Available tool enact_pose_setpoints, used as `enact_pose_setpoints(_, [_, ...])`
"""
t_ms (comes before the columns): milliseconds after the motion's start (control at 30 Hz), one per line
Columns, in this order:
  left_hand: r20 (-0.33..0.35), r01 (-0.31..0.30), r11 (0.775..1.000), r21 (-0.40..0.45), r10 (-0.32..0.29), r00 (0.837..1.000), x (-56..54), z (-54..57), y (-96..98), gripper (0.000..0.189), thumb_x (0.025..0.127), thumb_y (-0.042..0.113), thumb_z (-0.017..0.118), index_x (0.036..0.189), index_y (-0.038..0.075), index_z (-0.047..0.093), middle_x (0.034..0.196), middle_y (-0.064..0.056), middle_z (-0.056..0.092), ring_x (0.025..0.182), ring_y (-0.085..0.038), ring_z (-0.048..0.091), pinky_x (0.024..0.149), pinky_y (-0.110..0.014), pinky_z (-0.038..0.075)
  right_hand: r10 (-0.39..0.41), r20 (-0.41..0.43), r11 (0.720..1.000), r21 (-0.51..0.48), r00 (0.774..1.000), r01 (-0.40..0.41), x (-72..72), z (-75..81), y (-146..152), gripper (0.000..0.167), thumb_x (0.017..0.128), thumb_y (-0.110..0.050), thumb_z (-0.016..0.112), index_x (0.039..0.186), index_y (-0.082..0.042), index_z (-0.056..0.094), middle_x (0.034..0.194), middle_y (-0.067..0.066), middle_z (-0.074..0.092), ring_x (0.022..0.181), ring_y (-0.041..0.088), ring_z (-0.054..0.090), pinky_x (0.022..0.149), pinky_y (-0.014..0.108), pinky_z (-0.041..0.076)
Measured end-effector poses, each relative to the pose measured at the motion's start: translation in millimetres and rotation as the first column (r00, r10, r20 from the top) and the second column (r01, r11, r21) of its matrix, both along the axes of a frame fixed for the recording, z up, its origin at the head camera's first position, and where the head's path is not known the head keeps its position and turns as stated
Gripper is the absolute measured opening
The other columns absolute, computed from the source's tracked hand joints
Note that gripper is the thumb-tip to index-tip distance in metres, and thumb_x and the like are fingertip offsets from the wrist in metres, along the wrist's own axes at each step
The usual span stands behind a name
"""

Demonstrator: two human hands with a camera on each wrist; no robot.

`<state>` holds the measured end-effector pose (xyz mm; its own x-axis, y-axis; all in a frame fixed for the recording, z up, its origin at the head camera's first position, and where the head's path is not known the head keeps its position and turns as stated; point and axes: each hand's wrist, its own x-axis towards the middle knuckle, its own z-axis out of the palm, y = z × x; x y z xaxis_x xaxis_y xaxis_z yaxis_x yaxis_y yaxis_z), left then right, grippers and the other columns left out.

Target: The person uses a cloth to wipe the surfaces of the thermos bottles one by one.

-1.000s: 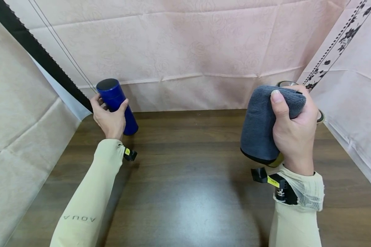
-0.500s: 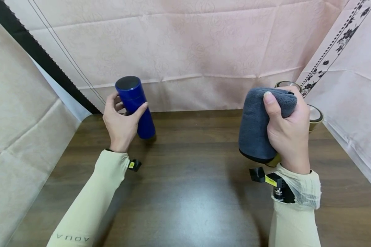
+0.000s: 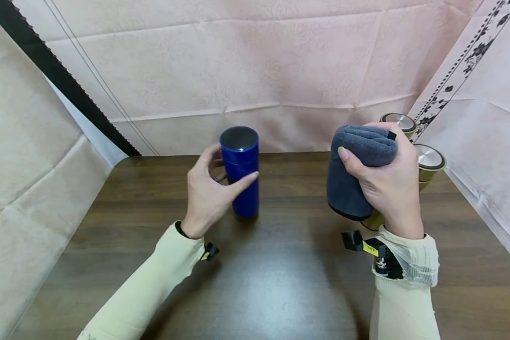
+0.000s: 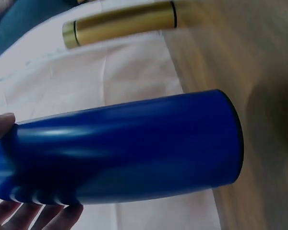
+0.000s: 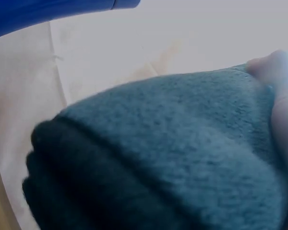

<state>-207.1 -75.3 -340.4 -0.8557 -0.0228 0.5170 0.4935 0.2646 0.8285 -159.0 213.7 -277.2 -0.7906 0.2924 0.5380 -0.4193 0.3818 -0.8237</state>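
In the head view my left hand (image 3: 212, 189) grips a blue thermos flask (image 3: 245, 189) with a dark lid, held nearly upright, thumb on the near side. The left wrist view shows the flask's dark-rimmed base (image 4: 236, 139) close over the wooden table, fingers curled below its body. My right hand (image 3: 384, 182) grips a folded grey-blue towel (image 3: 350, 189), thumb pressed on its front face. Seen from the right wrist, the plush towel (image 5: 182, 129) fills most of the view, its stacked folded layers dark at lower left. The right fingers behind the towel are hidden.
Gold thermos flasks with silver lids stand behind and right of my right hand, one farther back (image 3: 399, 122) and one nearer (image 3: 429, 160). Another gold surface (image 3: 373, 221) shows under the towel. Pale cloth walls (image 3: 280, 71) enclose the brown wooden table (image 3: 280, 278) at back and sides.
My left hand has carried the blue flask from the back left corner rightward and nearer, and the flask now stands straighter. The right hand with the towel has shifted slightly left, uncovering the gold flasks' lids.
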Motion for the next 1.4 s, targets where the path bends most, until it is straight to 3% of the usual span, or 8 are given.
enact_pose_setpoints(233, [0.017,0.128,0.991,-0.039,-0.127,0.992,15.5,-10.5,19.3,0.069,0.071,0.031,0.095,0.132,0.022,0.062,0.119,0.004,0.069,0.104,-0.013,0.066,0.084,-0.029,0.063,0.045,-0.037,0.990,0.133,0.998,-0.040,-2.3,-1.4,-2,0.035,0.084,-0.010,0.084,0.117,-0.011,0.071,0.106,-0.010,0.071,0.098,0.006,0.068,0.089,0.015,0.053])
enact_pose_setpoints(467, [0.012,0.202,0.979,-0.031,-0.202,0.979,22.6,-22.3,33.0,0.071,0.070,0.029,0.096,0.132,0.026,0.062,0.115,0.005,0.070,0.102,-0.010,0.067,0.082,-0.028,0.063,0.059,-0.112,0.976,0.213,0.992,-0.034,-1.6,-2.0,-5,0.042,0.081,0.001,0.083,0.120,-0.008,0.072,0.104,-0.018,0.058,0.103,0.005,0.054,0.092,0.019,0.042])
enact_pose_setpoints(633, [0.009,0.254,0.967,-0.027,-0.254,0.967,23.8,-27.9,36.4,0.072,0.070,0.027,0.096,0.133,0.025,0.061,0.115,0.004,0.071,0.103,-0.012,0.067,0.081,-0.029,0.063,0.128,-0.113,0.958,0.270,0.985,-0.094,-1.0,-0.7,-7,0.042,0.083,0.003,0.080,0.122,-0.009,0.072,0.111,-0.010,0.062,0.108,0.006,0.055,0.095,0.019,0.044])
enact_pose_setpoints(767, [0.004,0.257,0.966,-0.022,-0.257,0.966,23.8,-29.8,36.5,0.072,0.070,0.027,0.096,0.132,0.027,0.061,0.114,0.005,0.071,0.102,-0.011,0.068,0.080,-0.029,0.064,0.199,-0.098,0.928,0.338,0.975,-0.155,-2.4,-1.6,-9,0.042,0.086,0.007,0.075,0.123,-0.012,0.071,0.117,0.000,0.067,0.110,0.005,0.061,0.099,0.018,0.047])
enact_pose_setpoints(933, [-0.015,0.293,0.956,-0.016,-0.293,0.956,22.1,-33.3,37.5,0.073,0.070,0.026,0.096,0.134,0.020,0.061,0.116,0.003,0.071,0.101,-0.013,0.068,0.080,-0.030,0.064,0.224,-0.097,0.896,0.411,0.970,-0.166,-2.9,-2.6,-10,0.041,0.089,0.011,0.068,0.122,-0.014,0.072,0.117,-0.001,0.069,0.108,0.001,0.060,0.101,0.016,0.046])
enact_pose_setpoints(1167, [-0.026,0.307,0.951,-0.030,-0.307,0.951,20.7,-35.6,36.9,0.076,0.069,0.021,0.096,0.134,0.013,0.059,0.115,0.001,0.070,0.098,-0.015,0.069,0.080,-0.030,0.064,0.239,-0.106,0.892,0.417,0.965,-0.175,0.4,-0.1,-14,0.042,0.089,0.012,0.067,0.124,-0.011,0.069,0.117,0.001,0.071,0.107,0.001,0.062,0.103,0.016,0.047])
enact_pose_setpoints(1400, [0.011,0.303,0.952,-0.042,-0.303,0.953,20.9,-35.3,35.6,0.076,0.068,0.020,0.097,0.132,0.010,0.056,0.109,-0.001,0.070,0.097,-0.014,0.069,0.082,-0.028,0.063,0.248,-0.102,0.886,0.426,0.963,-0.183,3.0,0.8,-18,0.041,0.088,0.014,0.067,0.120,-0.012,0.071,0.113,-0.002,0.071,0.102,0.003,0.063,0.099,0.016,0.048])
